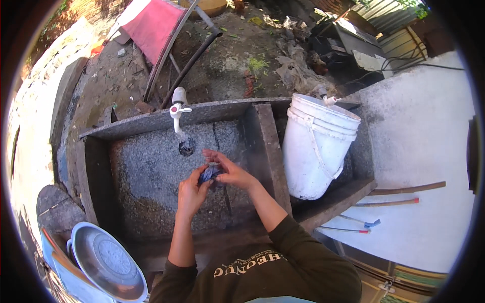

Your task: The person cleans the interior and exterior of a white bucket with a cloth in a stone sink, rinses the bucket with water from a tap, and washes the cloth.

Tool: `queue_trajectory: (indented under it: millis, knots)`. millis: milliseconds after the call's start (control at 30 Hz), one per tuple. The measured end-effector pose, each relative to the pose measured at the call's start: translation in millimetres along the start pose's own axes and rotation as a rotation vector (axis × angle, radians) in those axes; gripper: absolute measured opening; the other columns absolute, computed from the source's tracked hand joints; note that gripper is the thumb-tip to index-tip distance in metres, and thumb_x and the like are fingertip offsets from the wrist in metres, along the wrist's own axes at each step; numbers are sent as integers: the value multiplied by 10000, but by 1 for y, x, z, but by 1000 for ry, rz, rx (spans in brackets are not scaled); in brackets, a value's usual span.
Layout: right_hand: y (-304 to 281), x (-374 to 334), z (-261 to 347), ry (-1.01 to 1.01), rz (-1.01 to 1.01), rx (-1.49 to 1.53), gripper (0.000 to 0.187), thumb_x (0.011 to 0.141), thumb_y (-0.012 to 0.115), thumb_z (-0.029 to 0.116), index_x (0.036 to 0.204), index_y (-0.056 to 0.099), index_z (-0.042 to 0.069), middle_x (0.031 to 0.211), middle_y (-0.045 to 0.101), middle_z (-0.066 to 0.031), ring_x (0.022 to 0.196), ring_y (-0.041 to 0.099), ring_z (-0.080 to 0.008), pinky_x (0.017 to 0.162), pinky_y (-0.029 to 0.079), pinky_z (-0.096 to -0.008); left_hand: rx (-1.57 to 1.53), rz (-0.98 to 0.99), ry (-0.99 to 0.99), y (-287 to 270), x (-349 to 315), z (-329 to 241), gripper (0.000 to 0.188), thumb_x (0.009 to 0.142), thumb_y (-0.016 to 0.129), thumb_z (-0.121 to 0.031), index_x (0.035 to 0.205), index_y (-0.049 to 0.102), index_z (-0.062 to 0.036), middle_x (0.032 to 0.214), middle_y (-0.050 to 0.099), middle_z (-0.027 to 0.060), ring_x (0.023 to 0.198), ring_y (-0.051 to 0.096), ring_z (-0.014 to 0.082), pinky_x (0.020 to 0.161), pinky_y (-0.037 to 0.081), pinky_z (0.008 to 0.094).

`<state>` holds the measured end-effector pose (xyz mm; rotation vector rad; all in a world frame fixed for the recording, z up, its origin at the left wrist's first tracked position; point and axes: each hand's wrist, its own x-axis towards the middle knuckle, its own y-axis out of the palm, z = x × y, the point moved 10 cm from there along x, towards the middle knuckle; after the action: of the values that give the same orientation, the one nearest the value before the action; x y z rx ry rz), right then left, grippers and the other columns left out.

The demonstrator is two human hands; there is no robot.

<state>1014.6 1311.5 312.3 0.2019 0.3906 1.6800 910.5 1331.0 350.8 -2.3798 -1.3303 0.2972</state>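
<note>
Over a dark stone sink basin (151, 171), my hands meet around a small bunched blue cloth (208, 174). My left hand (191, 191) is closed on it, gripping it with thumb and fingers. From the other side, my right hand (233, 173) reaches in with its fingers stretched out above the cloth and its thumb beside the cloth's edge. The palm sides are partly hidden. Beyond the hands, a white tap (176, 111) with a red mark stands over the round drain hole (186, 147). The basin floor looks wet around the drain.
A white bucket (316, 151) stands in the right compartment, past a stone divider (271, 151). At lower left is a metal bowl (108, 260). Several rods (409, 189) project by the white wall (419, 131). A red panel on a frame (154, 30) leans behind the sink.
</note>
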Motion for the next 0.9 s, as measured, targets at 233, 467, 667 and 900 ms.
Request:
queue_trajectory:
  millis: [233, 467, 667, 900]
  knots:
    - [-18, -6, -113, 394, -19, -264, 507, 682, 696, 197, 1131, 510, 51, 1185, 488, -91, 1094, 463, -220, 976, 306, -353, -194, -260, -110, -54, 32, 18, 188, 778, 625, -126, 928, 606, -14, 775, 618, 49, 704, 563, 109, 671, 449, 265]
    - [-23, 5, -109, 213, -409, 965, 322, 768, 587, 349, 980, 560, 108, 980, 597, -86, 884, 562, -285, 755, 461, -476, -936, -294, -252, 3, 9, 82, 188, 800, 592, -216, 895, 570, -55, 784, 582, 90, 709, 539, 188, 690, 416, 271]
    - [-26, 38, -144, -66, 102, 860, 353, 830, 476, 498, 962, 549, 179, 804, 562, -65, 667, 544, -189, 600, 472, -313, 199, -131, 17, 60, 56, 27, 285, 774, 576, -335, 773, 559, -50, 714, 604, 131, 697, 597, 313, 629, 458, 400]
    - [-156, 56, -155, -136, -47, 874, 340, 878, 409, 403, 971, 538, 103, 917, 580, -49, 750, 580, -209, 668, 489, -344, 97, -186, -306, 76, 96, 63, 294, 754, 556, -390, 747, 603, -100, 687, 623, 155, 669, 619, 328, 625, 490, 443]
